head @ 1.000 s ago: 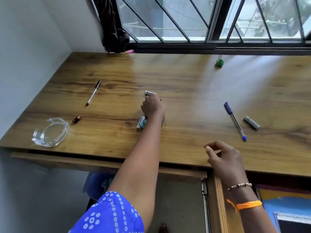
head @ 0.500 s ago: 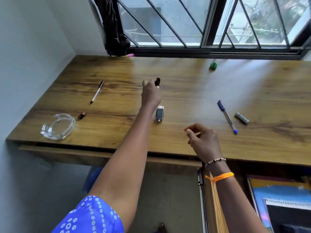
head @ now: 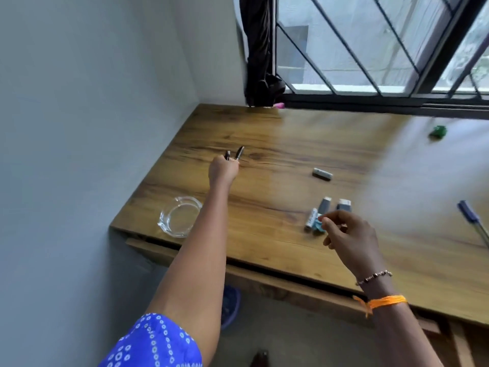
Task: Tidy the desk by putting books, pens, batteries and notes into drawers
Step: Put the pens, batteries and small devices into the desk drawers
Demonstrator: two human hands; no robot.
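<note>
Wooden desk: left hand at 10 o'clock pinches two pens; right hand, fingers loosely curled, nears batteries.

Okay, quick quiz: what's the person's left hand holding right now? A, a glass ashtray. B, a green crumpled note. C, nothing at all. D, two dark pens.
D: the left hand is curled round two dark pens whose tips stick up above the fingers, while the glass ashtray sits untouched on the wooden desk.

Window daylight, prob. motion blur
</note>
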